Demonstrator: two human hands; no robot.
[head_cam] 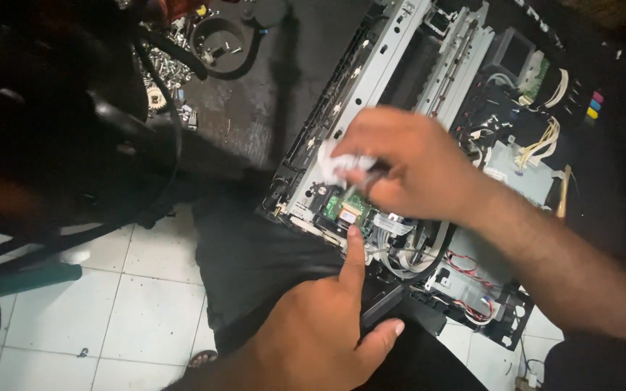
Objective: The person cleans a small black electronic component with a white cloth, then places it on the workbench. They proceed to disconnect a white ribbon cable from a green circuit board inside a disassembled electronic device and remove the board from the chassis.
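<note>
The right hand [407,166] pinches a crumpled white tissue wad [338,165] just above the small green circuit board [348,211] of the opened grey metal printer chassis [393,72]; the left hand [320,326], forefinger extended, touches the board's lower edge.

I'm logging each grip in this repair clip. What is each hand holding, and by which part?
The right hand pinches a crumpled white tissue by its bunched end between its fingertips. The left hand holds nothing; its index finger touches the printer chassis beside the small green board.
</note>
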